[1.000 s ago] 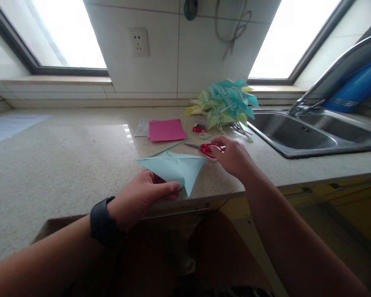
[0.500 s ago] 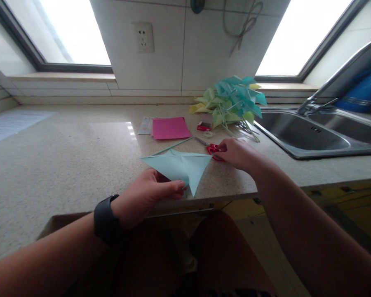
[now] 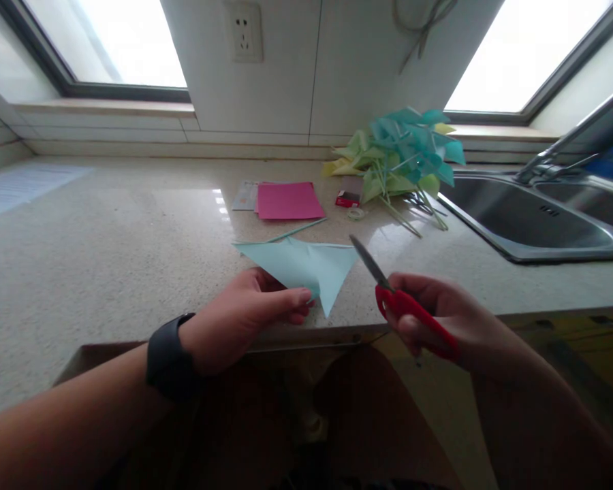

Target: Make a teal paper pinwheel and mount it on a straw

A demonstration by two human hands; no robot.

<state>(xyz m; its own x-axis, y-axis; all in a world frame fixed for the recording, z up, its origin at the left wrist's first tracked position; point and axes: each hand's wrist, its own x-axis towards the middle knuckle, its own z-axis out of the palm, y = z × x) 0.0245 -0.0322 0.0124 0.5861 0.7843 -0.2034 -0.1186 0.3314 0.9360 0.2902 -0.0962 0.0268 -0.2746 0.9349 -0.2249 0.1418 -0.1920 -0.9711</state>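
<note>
Near the counter's front edge, my left hand (image 3: 265,303) pinches a folded sheet of pale blue paper (image 3: 301,262) between thumb and fingers. The sheet has pointed corners, and one tip hangs down to the right of my thumb. A thin green stick (image 3: 299,230) lies on the counter just behind it. To the right, my right hand (image 3: 429,313) grips red-handled scissors (image 3: 409,309), raised off the counter. Their blades look closed and point up and left towards the paper's right corner, without visible contact.
Pink paper sheets (image 3: 290,201) lie behind the stick, with a small red box (image 3: 348,194) and a roll of tape (image 3: 355,214) beside them. Blue and yellow-green paper flowers (image 3: 409,150) lie at the back right, near the steel sink (image 3: 531,211). Printed paper (image 3: 25,187) is at far left.
My right hand has lifted the scissors off the counter and brought them nearer, towards the front edge. My left hand still holds the blue paper in about the same place.
</note>
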